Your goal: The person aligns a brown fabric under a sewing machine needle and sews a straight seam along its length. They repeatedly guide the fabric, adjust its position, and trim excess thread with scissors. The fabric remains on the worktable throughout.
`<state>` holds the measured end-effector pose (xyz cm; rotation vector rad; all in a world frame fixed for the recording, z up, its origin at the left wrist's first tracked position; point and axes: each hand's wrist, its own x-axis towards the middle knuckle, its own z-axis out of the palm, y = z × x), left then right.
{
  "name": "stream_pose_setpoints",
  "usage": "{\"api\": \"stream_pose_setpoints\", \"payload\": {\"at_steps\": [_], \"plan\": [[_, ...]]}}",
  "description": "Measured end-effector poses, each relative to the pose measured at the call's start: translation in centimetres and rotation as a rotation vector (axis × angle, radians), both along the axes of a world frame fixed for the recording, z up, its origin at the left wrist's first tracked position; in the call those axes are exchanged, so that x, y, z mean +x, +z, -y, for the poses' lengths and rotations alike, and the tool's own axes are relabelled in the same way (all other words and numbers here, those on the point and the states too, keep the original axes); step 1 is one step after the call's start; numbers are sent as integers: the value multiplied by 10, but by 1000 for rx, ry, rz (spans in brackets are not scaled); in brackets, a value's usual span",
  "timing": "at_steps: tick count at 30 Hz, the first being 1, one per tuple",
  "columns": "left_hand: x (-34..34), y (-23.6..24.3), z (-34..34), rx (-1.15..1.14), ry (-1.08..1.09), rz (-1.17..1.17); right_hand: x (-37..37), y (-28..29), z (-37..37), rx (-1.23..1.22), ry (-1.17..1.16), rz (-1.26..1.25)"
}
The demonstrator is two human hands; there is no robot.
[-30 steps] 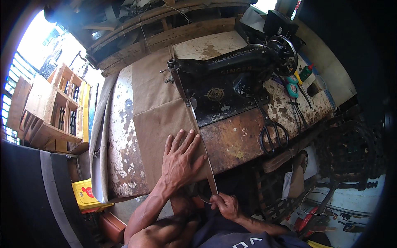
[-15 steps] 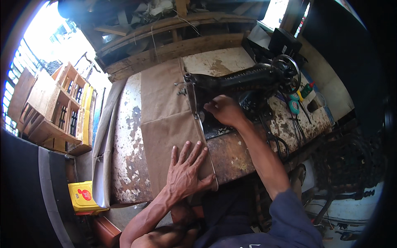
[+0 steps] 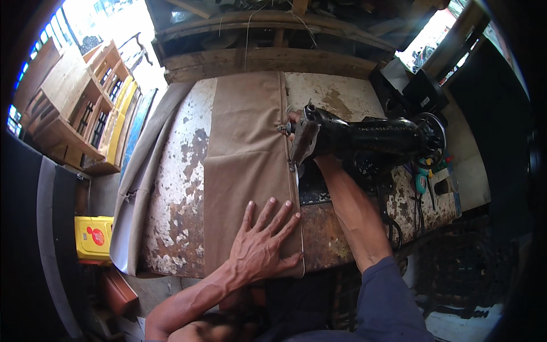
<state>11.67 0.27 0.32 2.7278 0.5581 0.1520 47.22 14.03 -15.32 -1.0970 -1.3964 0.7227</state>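
A long piece of brown cloth [image 3: 245,165] lies over the worn table, its hemmed right edge running under the needle end of a black sewing machine [image 3: 364,134]. My left hand [image 3: 259,245] rests flat on the near part of the cloth with fingers spread, holding nothing. Under the machine's arm passes my right forearm, and my right hand [image 3: 294,121] is behind the needle end. Only bits of its fingers show there, beside the cloth's edge, so its grip is hidden.
The tabletop [image 3: 176,228] has peeling paint. Grey cloth [image 3: 145,165] hangs over its left end. Black-handled scissors [image 3: 393,228] and a green-topped tool [image 3: 421,183] lie right of the machine. A black box [image 3: 424,94] stands behind; a yellow container [image 3: 94,236] sits lower left.
My right hand has gone from in front of the machine to under its arm and behind the needle end. My left hand stays flat on the cloth. The view has shifted.
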Motion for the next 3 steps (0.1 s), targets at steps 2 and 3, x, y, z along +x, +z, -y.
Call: {"api": "stream_pose_setpoints", "payload": {"at_steps": [2,3], "plan": [[2,0,-5,-12,-1,6,17,-13,-4,84,-114,396],[4,1,-7,-19,2,1,20,-23,-3,75,-110,395]]}}
